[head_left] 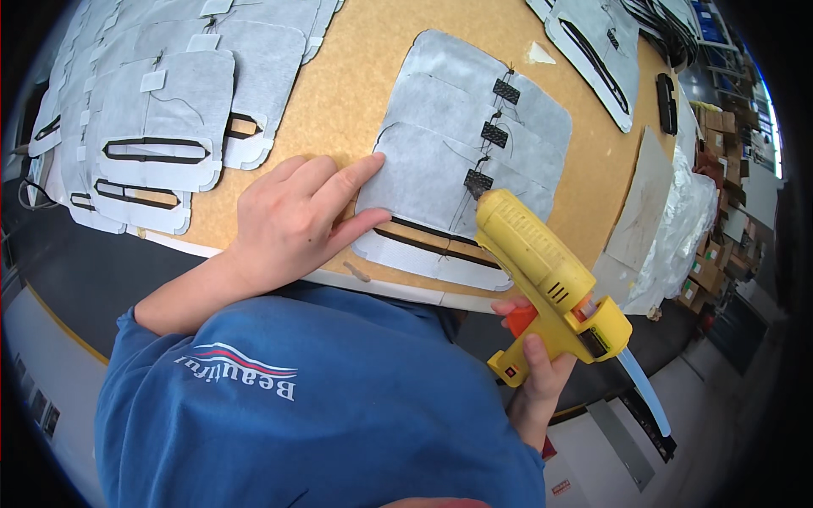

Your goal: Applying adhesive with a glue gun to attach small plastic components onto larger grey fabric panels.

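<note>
Pointing up-left, yellow glue gun (538, 254), long axis diagonal, right hand (546, 372) gripping handle (511, 361), left hand (292, 216) spread against grey panel (432, 169)

Workshop: glue gun (535, 250), layered panels (423, 169) (cartons (705, 273) beyond).

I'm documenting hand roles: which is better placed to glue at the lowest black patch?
Probably the right hand: it grips the glue gun, nozzle by that patch. The left hand touches the left edge of the grey panel, holding no tool.
</note>
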### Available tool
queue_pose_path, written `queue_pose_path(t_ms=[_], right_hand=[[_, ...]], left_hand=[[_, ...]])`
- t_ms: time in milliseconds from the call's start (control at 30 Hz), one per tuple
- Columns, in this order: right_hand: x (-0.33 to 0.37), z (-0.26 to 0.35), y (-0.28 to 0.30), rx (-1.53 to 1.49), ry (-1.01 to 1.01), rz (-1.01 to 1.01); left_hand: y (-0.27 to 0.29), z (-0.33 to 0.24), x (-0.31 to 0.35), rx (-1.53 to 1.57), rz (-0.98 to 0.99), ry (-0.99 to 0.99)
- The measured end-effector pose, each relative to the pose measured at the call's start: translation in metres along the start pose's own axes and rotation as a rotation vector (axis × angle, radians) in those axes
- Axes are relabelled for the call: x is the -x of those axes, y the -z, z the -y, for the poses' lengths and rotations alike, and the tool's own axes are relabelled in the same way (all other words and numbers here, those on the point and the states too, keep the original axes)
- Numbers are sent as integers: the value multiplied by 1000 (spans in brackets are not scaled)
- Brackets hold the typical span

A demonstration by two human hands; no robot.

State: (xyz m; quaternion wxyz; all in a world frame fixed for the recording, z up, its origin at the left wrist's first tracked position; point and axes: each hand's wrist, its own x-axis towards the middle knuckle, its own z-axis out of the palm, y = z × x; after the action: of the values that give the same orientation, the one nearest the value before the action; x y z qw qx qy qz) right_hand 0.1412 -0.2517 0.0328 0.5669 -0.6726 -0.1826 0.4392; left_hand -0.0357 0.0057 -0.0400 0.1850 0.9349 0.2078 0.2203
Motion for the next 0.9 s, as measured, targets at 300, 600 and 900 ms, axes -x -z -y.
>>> queue_pose_path(t_ms=[300, 600, 900], right_hand=[[1, -5, 1, -27, 16, -25], [-6, -6, -9, 107, 58, -156], [-15, -9, -9, 102, 90, -147]], left_hand=[[0, 0, 0, 5, -1, 0], [-1, 0, -1, -10, -4, -5], [0, -2, -3, -13, 8, -4]])
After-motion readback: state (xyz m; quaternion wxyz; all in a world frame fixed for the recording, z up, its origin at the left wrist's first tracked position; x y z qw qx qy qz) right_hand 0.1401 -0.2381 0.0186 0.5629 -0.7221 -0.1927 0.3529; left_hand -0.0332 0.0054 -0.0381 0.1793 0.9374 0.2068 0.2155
